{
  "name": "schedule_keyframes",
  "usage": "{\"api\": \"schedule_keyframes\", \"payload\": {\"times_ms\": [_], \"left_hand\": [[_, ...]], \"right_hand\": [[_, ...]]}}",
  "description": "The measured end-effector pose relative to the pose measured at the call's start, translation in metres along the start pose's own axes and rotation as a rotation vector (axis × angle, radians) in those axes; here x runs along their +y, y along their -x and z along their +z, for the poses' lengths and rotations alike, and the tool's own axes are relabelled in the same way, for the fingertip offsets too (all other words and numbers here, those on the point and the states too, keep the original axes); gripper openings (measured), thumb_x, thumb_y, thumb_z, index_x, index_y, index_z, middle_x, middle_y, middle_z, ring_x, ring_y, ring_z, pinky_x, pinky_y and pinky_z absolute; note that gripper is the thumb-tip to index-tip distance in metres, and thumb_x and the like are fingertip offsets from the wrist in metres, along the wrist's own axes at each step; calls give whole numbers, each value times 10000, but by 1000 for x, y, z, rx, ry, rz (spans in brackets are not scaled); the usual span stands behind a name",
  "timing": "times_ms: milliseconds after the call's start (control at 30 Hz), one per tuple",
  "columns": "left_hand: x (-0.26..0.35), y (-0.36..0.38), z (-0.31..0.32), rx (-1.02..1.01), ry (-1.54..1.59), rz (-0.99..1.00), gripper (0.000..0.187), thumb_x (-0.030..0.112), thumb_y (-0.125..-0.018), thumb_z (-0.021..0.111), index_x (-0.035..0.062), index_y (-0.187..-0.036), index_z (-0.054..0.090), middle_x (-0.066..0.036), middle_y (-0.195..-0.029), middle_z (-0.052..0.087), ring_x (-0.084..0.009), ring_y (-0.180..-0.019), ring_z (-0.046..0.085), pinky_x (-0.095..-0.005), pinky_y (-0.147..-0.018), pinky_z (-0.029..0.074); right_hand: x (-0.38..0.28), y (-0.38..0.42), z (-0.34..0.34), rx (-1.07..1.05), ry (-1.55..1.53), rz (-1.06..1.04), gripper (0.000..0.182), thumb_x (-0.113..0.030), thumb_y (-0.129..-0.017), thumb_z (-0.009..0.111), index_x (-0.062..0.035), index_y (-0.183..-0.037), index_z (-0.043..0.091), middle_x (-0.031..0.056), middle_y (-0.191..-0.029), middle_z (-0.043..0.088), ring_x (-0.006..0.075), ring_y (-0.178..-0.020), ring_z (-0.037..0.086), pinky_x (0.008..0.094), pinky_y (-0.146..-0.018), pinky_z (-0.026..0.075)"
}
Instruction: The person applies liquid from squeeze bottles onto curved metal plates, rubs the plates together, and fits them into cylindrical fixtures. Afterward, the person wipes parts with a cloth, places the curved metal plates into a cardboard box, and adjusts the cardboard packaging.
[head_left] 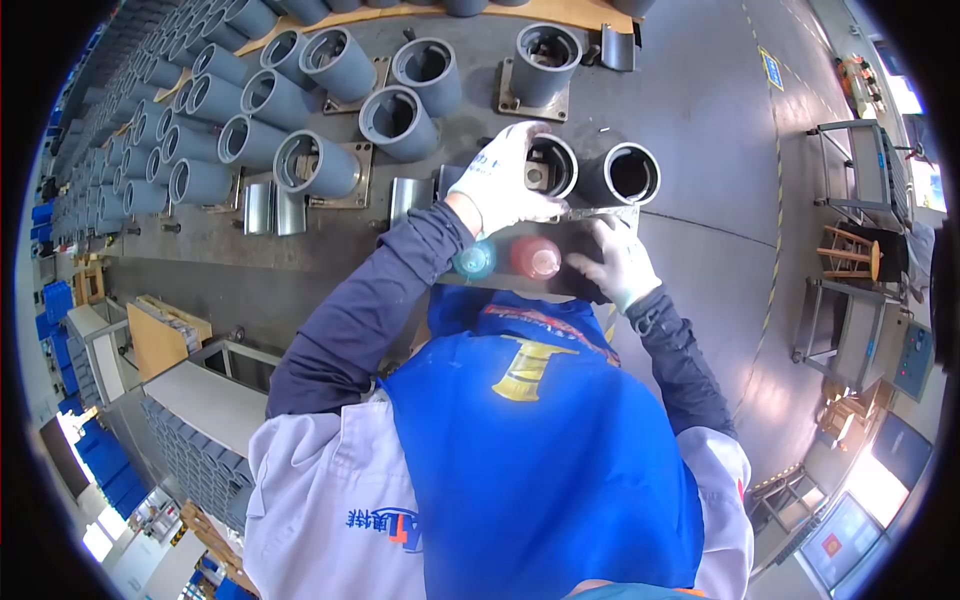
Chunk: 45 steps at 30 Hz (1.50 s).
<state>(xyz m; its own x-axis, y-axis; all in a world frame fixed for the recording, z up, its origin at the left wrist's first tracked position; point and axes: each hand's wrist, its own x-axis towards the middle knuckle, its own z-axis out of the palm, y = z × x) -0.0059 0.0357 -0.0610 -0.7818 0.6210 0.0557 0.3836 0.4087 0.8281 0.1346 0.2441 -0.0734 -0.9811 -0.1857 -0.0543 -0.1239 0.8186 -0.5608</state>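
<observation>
Grey metal workbench [480,115] stretching beneath and beyond the left hand [503,185] and the right hand [622,262], both in white gloves. Crowded ranks of grey cylinders [345,75] to the left of the left hand, with open ends in view and several on square plates. Straight ahead of the left hand, well apart from it, a lone cylinder [543,80] on its own plate. Clasped in the left hand, a dark grey cylinder [567,165], with fingers curved around the far side and thumb along the near side. Just right of that grip and ahead of the right hand, a neighbouring cylinder [604,178], dark and open-ended. At the right hand, near the bench's close edge, thumb spread away from bent fingers; impossible to tell whether pinching anything. Curved metal shells [258,208] well left of the left hand. Between both hands, on the near side, a red bottle [533,257] with a pale tip; beside the left wrist, a teal bottle [474,261].
</observation>
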Motion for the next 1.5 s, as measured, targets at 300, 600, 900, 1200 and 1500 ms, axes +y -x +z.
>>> {"api": "schedule_keyframes", "payload": {"times_ms": [300, 600, 900, 1200, 1500], "left_hand": [[-11, 14, -19, 42, 408, -37, 1042, 75, -660, 857, -4, -1504, 251, -148, -1412, 443, -228, -1294, 460, -355, -1090, 398], [-19, 9, -59, 159, 637, -162, 506, -15, -881, 637, 9, -1364, 487, -37, -1156, 554, -69, -934, 514, -214, -857, 464], [-28, -58, -53, 175, 96, 168, 451, 73, -870, 667, 31, -1303, 551, -126, -1305, 578, -193, -1004, 610, -311, -903, 493], [-21, -122, -49, 169, -315, 315, 245, 202, -761, 723, 39, -903, 608, -146, -933, 599, -345, -906, 588, -449, -810, 472], [2, -126, -106, 431, -326, 364, 255, 202, -753, 753, 27, -877, 615, -132, -904, 610, -334, -866, 599, -412, -765, 476]], "right_hand": [[8, -115, -85, 391, -192, 132, 216, -158, -958, 537, 11, -1048, 637, 155, -923, 681, 267, -841, 672, 350, -783, 517], [115, -295, -44, 124, 148, 402, 301, -285, -943, 503, -61, -1061, 665, 213, -1022, 687, 368, -998, 657, 443, -891, 512], [97, -283, -62, 210, 55, 186, 322, -304, -955, 506, -28, -1037, 649, 211, -980, 678, 362, -936, 658, 409, -834, 516], [36, -159, -89, 252, -516, 306, 262, -226, -986, 530, -14, -1089, 644, 72, -957, 699, 129, -839, 639, 285, -751, 495], [41, -172, -104, 301, -661, 344, 273, -237, -994, 529, -25, -1142, 619, 51, -1001, 692, 123, -878, 635, 275, -786, 482]]}}
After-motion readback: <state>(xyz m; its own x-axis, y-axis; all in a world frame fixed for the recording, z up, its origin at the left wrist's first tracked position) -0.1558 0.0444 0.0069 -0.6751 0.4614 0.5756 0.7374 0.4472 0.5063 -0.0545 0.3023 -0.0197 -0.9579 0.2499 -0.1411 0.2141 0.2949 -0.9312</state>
